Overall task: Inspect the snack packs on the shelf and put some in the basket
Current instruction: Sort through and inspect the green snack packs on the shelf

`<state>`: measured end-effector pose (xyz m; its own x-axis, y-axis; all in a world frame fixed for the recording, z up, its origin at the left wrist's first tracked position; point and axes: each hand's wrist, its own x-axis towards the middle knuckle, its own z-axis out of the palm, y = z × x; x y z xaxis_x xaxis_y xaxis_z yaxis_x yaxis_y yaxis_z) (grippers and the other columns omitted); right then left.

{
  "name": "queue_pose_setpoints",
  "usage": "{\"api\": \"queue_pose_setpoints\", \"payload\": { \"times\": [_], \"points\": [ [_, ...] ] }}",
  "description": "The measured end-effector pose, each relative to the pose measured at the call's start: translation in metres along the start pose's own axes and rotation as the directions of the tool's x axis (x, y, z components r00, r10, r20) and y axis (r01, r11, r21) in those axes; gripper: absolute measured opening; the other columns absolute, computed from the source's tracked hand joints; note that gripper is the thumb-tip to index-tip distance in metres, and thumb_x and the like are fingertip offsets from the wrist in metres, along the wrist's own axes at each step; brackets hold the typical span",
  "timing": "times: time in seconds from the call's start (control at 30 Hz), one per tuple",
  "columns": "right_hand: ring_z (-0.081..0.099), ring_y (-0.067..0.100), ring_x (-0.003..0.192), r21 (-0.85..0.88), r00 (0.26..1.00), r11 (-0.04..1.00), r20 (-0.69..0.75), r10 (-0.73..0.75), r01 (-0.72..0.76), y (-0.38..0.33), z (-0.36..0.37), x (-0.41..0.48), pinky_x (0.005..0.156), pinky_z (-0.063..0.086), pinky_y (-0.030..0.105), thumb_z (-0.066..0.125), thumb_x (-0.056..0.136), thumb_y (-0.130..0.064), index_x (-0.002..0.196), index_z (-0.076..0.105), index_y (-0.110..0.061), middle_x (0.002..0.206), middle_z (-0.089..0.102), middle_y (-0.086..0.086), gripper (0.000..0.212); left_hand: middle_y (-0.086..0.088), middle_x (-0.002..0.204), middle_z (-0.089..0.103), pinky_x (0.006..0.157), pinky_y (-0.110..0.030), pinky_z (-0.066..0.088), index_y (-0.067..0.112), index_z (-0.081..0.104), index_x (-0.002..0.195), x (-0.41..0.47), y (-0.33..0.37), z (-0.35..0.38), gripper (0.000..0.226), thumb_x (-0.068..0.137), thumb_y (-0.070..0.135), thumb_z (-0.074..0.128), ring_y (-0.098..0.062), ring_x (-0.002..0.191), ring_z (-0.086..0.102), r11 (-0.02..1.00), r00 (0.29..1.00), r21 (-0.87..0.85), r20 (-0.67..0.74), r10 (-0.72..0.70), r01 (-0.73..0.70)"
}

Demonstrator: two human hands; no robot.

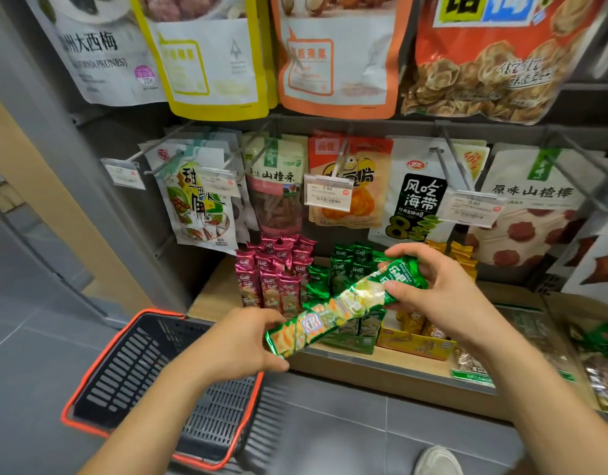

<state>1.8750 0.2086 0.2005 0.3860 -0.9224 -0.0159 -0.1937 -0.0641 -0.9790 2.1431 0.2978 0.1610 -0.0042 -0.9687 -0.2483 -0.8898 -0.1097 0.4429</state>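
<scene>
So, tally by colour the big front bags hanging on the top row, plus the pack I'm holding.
White bag: 1
Yellow bag: 1
Orange bag: 1
Red bag: 1
Green pack, held by left hand and right hand: 1
Total: 5

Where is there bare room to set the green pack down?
Inside the basket, as far as it shows, and the wooden shelf strip between the grey upright and the pink packs. Crowded: right of those, green packs and yellow packs fill the shelf.
</scene>
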Motion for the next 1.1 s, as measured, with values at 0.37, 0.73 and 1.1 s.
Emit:
{"api": "queue_pose_setpoints", "payload": {
  "times": [0.37, 0.73, 1.1],
  "points": [
    [0.069, 0.005, 0.08, -0.311, 0.914, 0.881, -0.083, -0.398, 0.356, -0.01, 0.0, -0.005, 0.068, 0.052, 0.013, 0.068, 0.086, -0.023, 0.109, 0.058, -0.036, 0.093, 0.068, -0.013, 0.029, 0.003, 0.104, 0.063, 0.085, -0.033, 0.054, 0.036, 0.056, 0.114, 0.077, 0.015, 0.016, 0.051, 0.075, 0.015, 0.081, -0.01, 0.086, 0.063, 0.927, 0.964, -0.368, -0.265, -0.034, -0.069],
    [0.049, -0.001, 0.1, -0.665, 0.834, 0.671, -0.13, -0.537, 0.328, 0.006, 0.023, 0.026, 0.086, 0.044, 0.017, 0.069, 0.086, -0.006, 0.123, 0.058, -0.01, 0.11, 0.062, 0.0, 0.039, -0.001, 0.153, 0.035, 0.11, -0.048, 0.033, 0.033, 0.05, 0.138, 0.112, 0.015, 0.037, 0.051, 0.09, 0.051, 0.057, -0.027, 0.138, 0.026, 0.964, 0.973, 0.195, -0.111, 0.203, -0.179],
    [0.056, 0.032, 0.107, -0.854, 0.944, 0.459, 0.101, -0.314, 0.244, -0.016, 0.043, 0.082, 0.085, 0.047, 0.041, 0.058, 0.094, -0.02, 0.136, 0.045, -0.018, 0.119, 0.057, 0.009, 0.045, -0.011, 0.154, 0.027, 0.102, -0.05, 0.022, 0.041, 0.044, 0.136, 0.115, 0.022, 0.073, 0.039, 0.097, 0.047, 0.042, -0.034, 0.138, 0.015, 0.863, 0.974, 0.483, -0.081, 0.211, -0.146]
  ]
}}
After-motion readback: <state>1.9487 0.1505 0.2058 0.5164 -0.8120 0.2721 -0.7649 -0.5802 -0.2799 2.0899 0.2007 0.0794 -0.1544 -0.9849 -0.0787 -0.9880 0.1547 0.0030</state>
